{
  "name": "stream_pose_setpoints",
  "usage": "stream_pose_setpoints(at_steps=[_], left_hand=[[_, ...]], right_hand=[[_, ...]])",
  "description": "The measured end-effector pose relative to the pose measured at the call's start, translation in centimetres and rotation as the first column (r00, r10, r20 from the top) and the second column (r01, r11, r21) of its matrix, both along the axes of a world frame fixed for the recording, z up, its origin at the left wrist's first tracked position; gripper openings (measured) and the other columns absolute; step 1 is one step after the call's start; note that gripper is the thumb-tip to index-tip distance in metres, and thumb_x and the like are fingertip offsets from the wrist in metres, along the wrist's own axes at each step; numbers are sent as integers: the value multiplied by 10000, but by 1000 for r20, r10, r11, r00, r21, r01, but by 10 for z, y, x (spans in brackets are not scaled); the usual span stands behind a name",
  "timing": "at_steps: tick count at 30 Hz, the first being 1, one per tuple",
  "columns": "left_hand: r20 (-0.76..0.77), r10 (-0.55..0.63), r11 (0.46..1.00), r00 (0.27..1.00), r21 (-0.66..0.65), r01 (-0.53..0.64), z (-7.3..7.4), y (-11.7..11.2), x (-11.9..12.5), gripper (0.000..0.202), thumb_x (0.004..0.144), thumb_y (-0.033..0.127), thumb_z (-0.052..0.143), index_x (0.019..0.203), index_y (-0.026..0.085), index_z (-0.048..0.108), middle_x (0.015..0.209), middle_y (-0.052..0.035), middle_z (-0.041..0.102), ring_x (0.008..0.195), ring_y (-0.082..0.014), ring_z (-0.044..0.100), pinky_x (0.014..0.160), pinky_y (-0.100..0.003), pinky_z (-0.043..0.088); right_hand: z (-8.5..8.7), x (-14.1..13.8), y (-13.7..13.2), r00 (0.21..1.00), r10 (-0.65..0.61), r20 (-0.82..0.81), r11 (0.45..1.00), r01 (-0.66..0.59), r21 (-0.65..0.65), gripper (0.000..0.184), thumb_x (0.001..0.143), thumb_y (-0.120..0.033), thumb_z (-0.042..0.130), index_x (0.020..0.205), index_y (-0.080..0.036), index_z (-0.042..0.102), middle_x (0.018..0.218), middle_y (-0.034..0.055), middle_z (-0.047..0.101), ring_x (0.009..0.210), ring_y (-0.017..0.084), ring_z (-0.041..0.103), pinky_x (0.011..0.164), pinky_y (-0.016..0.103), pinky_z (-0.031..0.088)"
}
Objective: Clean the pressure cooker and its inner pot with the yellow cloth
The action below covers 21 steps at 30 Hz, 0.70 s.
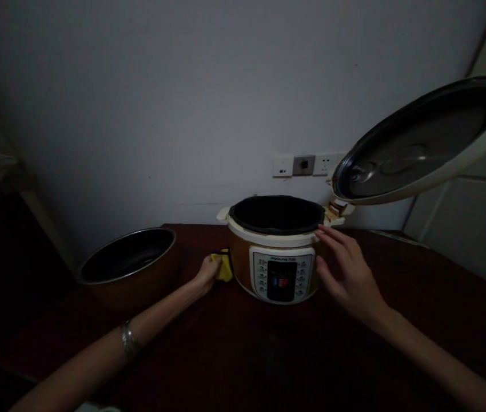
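Observation:
An electric pressure cooker (238,254) with a gold body and a white front panel stands on the dark red table. Its lid (423,149) is swung up to the right on the hinge, and the black inside shows. My left hand (207,276) grips a yellow cloth (224,268) against the cooker's left side. At the right side, my right hand (348,274) has its fingers apart, the fingertips at the cooker's rim. To the left, the inner pot (140,280), dark inside and brownish outside, sits on the table.
Wall sockets (303,165) are behind the cooker, on the pale wall (161,114) that borders the table's back edge. The raised lid reaches toward a white door (466,217) at the right. The dark red table (277,349) extends in front.

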<state>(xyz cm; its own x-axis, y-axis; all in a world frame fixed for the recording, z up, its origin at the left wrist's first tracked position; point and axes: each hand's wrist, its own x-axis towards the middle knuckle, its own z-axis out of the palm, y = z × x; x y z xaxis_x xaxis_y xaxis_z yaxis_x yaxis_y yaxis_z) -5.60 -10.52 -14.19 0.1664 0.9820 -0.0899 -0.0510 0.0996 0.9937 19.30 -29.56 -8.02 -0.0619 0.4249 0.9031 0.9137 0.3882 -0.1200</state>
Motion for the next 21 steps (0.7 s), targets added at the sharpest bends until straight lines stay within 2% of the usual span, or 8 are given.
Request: stream_pose_setpoints(at_steps=[4, 7, 9, 14, 17, 21], left_hand=[[38, -65, 998, 997, 13, 64, -5, -14, 9, 79, 701, 79, 528, 731, 126, 584, 654, -39, 656, 542, -138, 604, 559, -252, 469], [32, -68, 997, 997, -25, 69, -3, -26, 6, 75, 721, 83, 524, 710, 119, 589, 659, -47, 655, 555, -142, 609, 569, -258, 468], [29, -84, 994, 996, -60, 86, -1, -37, 4, 92, 726, 79, 509, 702, 120, 589, 659, -47, 655, 560, -147, 611, 578, -270, 473], [40, -215, 964, 976, -148, 219, 3, -63, 2, 140, 727, 73, 479, 750, 124, 607, 691, -52, 678, 605, -161, 634, 621, -289, 494], [38, -211, 967, 977, -139, 215, 10, -57, 3, 150, 749, 75, 457, 726, 117, 599, 660, -56, 669, 574, -152, 626, 593, -273, 485], [66, -53, 994, 996, -90, 59, 21, -25, 8, 125, 763, 95, 487, 664, 118, 561, 574, -38, 624, 476, -130, 573, 522, -246, 444]], right_hand=[[2, 8, 7, 987, -66, 146, 997, 70, -22, 621, 887, -187, 472, 1465, -192, 246, 1486, 160, 305, 1348, 301, 328, 1064, 525, 360], [4, 12, 13, 971, -91, 220, 993, 105, -53, 654, 905, -213, 441, 1493, -174, 157, 1518, 153, 260, 1388, 299, 260, 1102, 536, 304], [4, 12, 16, 970, -85, 229, 992, 104, -73, 639, 916, -222, 420, 1494, -176, 153, 1517, 142, 272, 1390, 287, 264, 1107, 535, 299], [-1, 9, 21, 990, -37, 138, 998, 43, -42, 586, 922, -224, 408, 1478, -223, 223, 1491, 98, 346, 1374, 259, 309, 1109, 533, 307], [-2, 7, 21, 994, -28, 103, 999, 32, -34, 578, 919, -230, 413, 1472, -238, 243, 1483, 82, 364, 1369, 261, 321, 1110, 538, 308], [-3, 5, 21, 997, -19, 73, 1000, 21, -23, 573, 917, -238, 415, 1467, -228, 258, 1478, 83, 372, 1369, 270, 319, 1110, 544, 307]])
